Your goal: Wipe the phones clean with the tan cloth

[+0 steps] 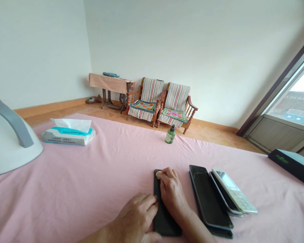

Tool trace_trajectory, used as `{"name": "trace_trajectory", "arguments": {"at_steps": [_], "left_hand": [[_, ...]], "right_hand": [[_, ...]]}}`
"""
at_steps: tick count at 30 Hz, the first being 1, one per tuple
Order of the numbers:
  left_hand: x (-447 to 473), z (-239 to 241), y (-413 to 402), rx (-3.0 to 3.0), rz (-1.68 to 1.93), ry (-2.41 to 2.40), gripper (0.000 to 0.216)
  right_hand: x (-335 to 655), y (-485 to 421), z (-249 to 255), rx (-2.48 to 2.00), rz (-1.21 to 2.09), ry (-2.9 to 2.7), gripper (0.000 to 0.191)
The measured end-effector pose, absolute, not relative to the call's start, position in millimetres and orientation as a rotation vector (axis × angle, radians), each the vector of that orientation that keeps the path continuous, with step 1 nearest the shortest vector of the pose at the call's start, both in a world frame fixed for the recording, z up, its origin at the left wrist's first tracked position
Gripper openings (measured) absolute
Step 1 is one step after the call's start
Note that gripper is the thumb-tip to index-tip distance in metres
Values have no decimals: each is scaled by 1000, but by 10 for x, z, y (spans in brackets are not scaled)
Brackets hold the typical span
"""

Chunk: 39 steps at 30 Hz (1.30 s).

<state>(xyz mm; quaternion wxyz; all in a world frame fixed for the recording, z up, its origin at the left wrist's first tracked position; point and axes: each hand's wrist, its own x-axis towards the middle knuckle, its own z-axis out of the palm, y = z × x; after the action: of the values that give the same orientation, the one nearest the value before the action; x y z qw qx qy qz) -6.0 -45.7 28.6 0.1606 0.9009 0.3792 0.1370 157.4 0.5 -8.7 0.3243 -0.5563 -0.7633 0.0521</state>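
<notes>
A black smartphone (164, 219) lies flat on the pink cloth in front of me. My left hand (139, 214) grips its left edge, fingers curled against the side and thumb near the bottom end. Toward the phone's top end, my right hand (171, 185) is closed on a small round cream-coloured pad (158, 174) and presses it onto the surface. The fingers hide part of the pad. Just right of my right forearm is a stack of dark smartphones (210, 195). Beside that, a white keypad phone (234, 190) rests on top of another phone.
A green spray bottle (170, 135) stands near the far edge of the cloth-covered table (111, 162). On the left are a tissue pack (68, 135) and a white appliance with a grey handle (17, 125). A black box (291, 165) sits at the right. Two wooden armchairs (152, 91) stand beyond.
</notes>
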Motion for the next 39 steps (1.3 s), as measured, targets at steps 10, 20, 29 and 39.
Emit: {"name": "trace_trajectory", "arguments": {"at_steps": [10,20,29,39], "left_hand": [[-61,262,-475,2606,382,1096,43],[-68,277,-455,2578,359,1096,43],[-92,245,-408,2546,311,1060,38],[-100,194,-400,2554,394,1024,35]], "right_hand": [[1516,58,-71,-1416,149,-2027,34],[1509,112,-80,-1431,100,-2045,33],[1489,26,-64,-1423,110,-2043,32],[1492,18,-49,-1427,125,-2031,30]]}}
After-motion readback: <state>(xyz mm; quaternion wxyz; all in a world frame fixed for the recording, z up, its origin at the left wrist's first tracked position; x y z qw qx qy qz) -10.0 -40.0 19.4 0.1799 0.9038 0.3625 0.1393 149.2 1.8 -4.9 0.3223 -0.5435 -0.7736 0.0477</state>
